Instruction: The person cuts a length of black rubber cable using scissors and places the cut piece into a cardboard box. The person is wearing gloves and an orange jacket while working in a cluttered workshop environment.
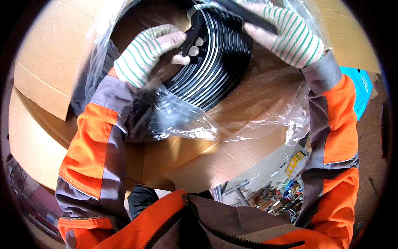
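Note:
A coil of shiny black strip (217, 62) lies in clear plastic film (182, 118) inside a cardboard box. At the coil's left side, my left hand (145, 52), in a white glove with green stripes, is closed around a dark piece of the strip, its fingertips showing beyond it. My right hand (288, 39), gloved the same way, grips a flat black length (251, 16) above the coil's far right, thumb beneath it. Whether both hands hold one continuous strip cannot be made out. The far part of the coil runs out of the picture.
Cardboard flaps (45, 58) stand out at the left, with another flap (352, 29) at the far right. A blue package (358, 89) sits beyond my right sleeve. Below the box's near edge show a yellow object (294, 163), metal framing (236, 193) and mixed clutter (282, 197).

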A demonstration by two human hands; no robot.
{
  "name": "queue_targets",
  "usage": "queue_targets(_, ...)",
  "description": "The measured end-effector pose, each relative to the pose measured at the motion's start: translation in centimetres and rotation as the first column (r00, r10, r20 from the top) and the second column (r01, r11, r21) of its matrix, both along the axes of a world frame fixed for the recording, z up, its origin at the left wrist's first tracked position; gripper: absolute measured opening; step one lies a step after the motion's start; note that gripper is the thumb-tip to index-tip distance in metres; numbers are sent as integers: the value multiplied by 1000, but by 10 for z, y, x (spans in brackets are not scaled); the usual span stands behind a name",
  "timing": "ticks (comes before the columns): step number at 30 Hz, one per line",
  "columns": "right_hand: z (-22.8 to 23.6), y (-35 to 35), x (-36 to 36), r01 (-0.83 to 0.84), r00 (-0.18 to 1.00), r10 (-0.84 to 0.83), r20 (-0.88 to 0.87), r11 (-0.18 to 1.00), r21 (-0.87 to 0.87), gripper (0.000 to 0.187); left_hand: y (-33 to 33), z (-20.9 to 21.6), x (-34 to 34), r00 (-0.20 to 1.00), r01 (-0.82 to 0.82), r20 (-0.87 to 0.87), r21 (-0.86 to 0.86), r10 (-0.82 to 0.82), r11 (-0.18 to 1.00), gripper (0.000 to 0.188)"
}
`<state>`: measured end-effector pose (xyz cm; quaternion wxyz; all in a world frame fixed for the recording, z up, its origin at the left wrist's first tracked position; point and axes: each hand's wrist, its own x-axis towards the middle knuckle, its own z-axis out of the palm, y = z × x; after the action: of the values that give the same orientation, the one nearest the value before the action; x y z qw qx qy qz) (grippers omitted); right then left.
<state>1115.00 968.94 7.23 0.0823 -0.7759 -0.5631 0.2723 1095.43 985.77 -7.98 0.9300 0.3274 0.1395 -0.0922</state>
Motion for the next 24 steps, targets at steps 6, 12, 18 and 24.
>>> queue_targets(6,2,-7,-3,-54,978,25,-208,989,-139,33,28,6,-8,999,-52,-3,-149,52,987,28)
queue_targets(12,-2,-10,-5,-41,945,-57,-324,957,-288,30,31,-5,-2,999,-8,-50,-140,1,990,24)
queue_targets(18,-7,17,-4,-158,890,-11,-455,930,-332,25,41,-11,-10,996,5,-91,-116,-15,993,22)
queue_targets(24,-17,23,0,-6,881,-180,-438,921,-390,30,37,-8,-2,978,-96,-185,-18,91,995,32)
